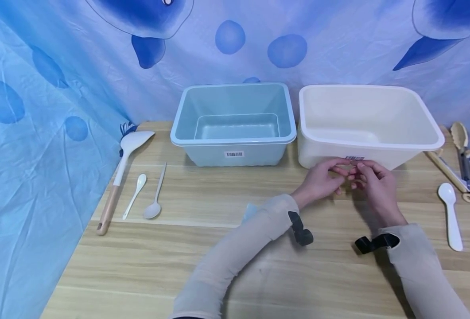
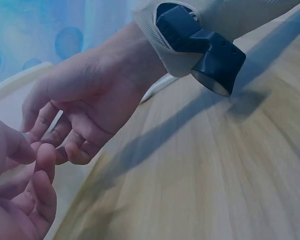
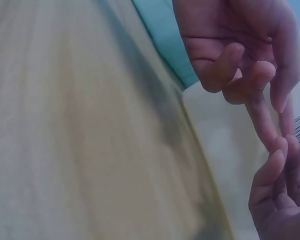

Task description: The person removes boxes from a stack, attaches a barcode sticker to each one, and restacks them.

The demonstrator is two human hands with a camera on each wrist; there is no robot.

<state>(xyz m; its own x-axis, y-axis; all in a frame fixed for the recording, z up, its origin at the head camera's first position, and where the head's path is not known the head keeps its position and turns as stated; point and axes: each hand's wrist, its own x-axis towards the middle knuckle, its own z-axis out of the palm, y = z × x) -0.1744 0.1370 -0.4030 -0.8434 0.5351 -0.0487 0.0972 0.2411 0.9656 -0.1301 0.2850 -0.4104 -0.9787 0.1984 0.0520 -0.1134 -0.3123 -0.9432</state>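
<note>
Both hands meet at the fingertips in front of the white bin [image 1: 404, 155], close to its barcode label [image 1: 354, 158]. My left hand [image 1: 320, 181] reaches in from the left with its fingers loosely bent, the index and middle fingers stretched toward the other hand. Opposite it, my right hand [image 1: 378, 186] has its thumb and fingers bent lightly, their tips against the left fingers. In the left wrist view the right hand [image 2: 90, 95] shows palm side; in the right wrist view the left hand [image 3: 240, 45] does. No object shows between the fingertips.
A light-blue bin [image 1: 235, 153] stands left of the white one. On the left lie a spatula [image 1: 125, 161], a small spoon [image 1: 135, 195] and a long-handled spoon [image 1: 153, 210]. At right are a white spoon [image 1: 451, 217] and tongs [image 1: 464, 159]. A light-blue piece [image 1: 250, 210] is partly under the left sleeve.
</note>
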